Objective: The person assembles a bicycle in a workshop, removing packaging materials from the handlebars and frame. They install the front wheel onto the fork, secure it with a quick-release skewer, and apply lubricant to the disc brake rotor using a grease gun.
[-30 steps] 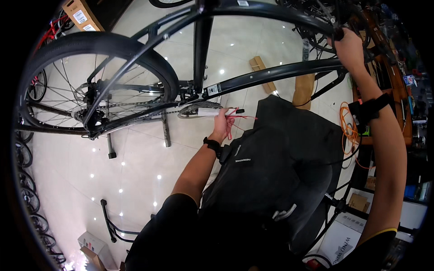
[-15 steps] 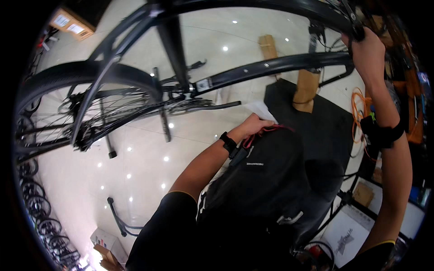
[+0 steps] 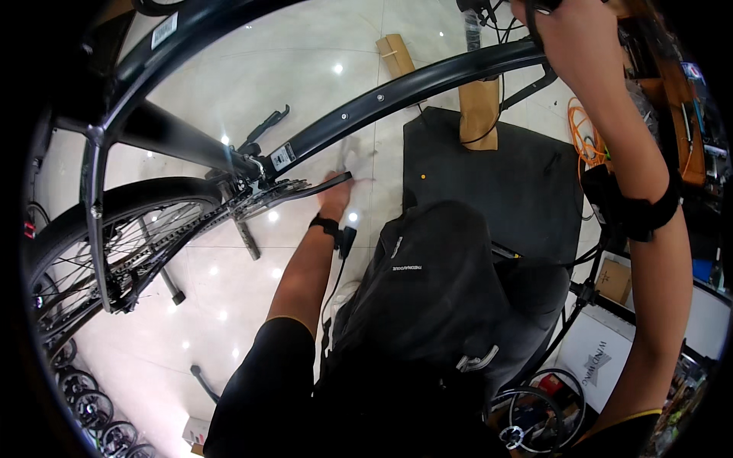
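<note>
A black bicycle (image 3: pixel 439 71) stretches across the upper part of the view, its rear wheel (image 3: pixel 114 221) at the left. My right hand (image 3: pixel 576 42) is closed round a dark part at the bicycle's front end, near the top edge; the exact part is hidden. Beside the crank arm (image 3: pixel 324 185) is my left hand (image 3: pixel 334 200), partly covered by that arm and smeared by motion. A pale blur and a faint reddish streak show just beyond its fingers, so its grip is unclear. My left wrist wears a black band (image 3: pixel 326 224).
A dark mat (image 3: pixel 527 175) lies on the pale tiled floor beneath the bicycle. Brown cardboard wrapping (image 3: pixel 479 114) covers a tube. An orange cable (image 3: pixel 584 130) coils at the right, above a white box (image 3: pixel 592 355). Several small wheels line the lower left.
My left hand has moved left and up from the mat's edge to the crank arm, carrying the red cords and white piece out of clear sight. My right hand shifted up-left with the bicycle.
</note>
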